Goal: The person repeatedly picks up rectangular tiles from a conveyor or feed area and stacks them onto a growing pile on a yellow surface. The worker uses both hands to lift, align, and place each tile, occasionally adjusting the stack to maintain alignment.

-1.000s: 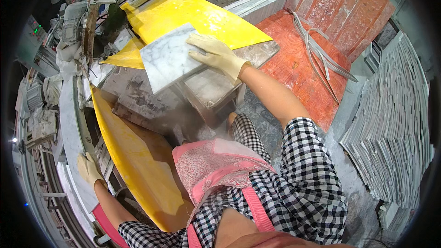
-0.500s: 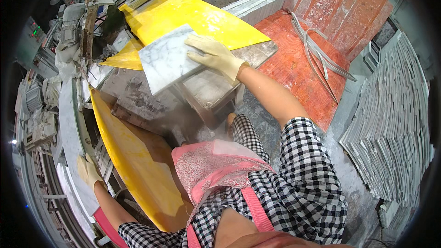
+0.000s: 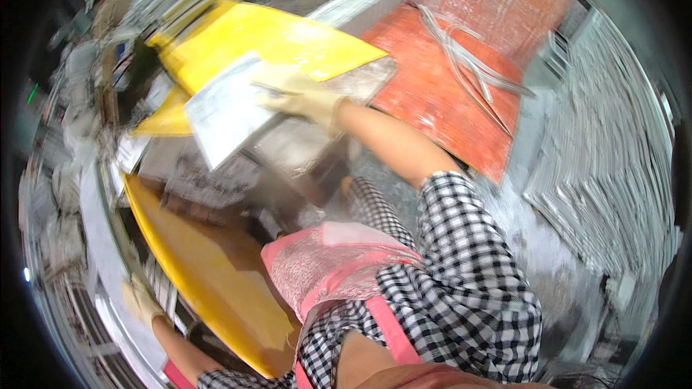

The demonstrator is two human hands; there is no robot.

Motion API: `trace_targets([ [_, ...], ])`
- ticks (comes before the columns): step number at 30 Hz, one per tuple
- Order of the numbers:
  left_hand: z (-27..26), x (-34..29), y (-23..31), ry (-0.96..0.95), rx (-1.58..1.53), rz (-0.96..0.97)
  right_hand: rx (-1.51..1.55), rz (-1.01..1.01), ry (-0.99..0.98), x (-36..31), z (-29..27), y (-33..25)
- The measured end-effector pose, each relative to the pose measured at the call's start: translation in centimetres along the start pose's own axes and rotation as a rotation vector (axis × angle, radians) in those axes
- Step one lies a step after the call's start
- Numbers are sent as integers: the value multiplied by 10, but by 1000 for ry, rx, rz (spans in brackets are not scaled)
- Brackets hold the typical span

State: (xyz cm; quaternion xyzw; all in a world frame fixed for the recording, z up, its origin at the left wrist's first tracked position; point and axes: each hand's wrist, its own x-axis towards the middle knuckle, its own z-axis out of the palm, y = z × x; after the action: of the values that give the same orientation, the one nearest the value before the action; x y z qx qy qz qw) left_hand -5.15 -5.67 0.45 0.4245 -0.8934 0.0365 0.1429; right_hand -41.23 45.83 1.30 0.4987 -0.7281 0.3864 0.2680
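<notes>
1. White tile [image 3: 223, 112], blurred in the head view, lies ahead of the person, its far edge by the yellow sheet [image 3: 281, 36] and its near corner reaching past the left edge of the grey worktop [image 3: 295, 148].
2. Right hand [image 3: 306, 97], in a pale glove, has its fingers laid over the tile's right side; whether they grasp it or only press on it, I cannot tell through the blur.
3. Left hand [image 3: 140, 299], gloved too, is low at the left, at the edge of a long pale strip [image 3: 104, 220]; I cannot tell whether its fingers are released or clenched.
4. Between the left hand and the pink cloth [image 3: 328, 259] on the person's front stands a curved yellow panel [image 3: 205, 266].
5. Grey straps [image 3: 458, 54] cross an orange board [image 3: 440, 94] right of the worktop; farther right are stacked thin slabs [image 3: 591, 158].
</notes>
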Motion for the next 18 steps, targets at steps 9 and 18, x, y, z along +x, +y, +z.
trace_targets([
  [9,19,30,-19,8,340,32,-183,-274,116,-8,-1,14],
  [18,43,45,-41,32,276,43,-316,-337,133,-9,8,25],
])
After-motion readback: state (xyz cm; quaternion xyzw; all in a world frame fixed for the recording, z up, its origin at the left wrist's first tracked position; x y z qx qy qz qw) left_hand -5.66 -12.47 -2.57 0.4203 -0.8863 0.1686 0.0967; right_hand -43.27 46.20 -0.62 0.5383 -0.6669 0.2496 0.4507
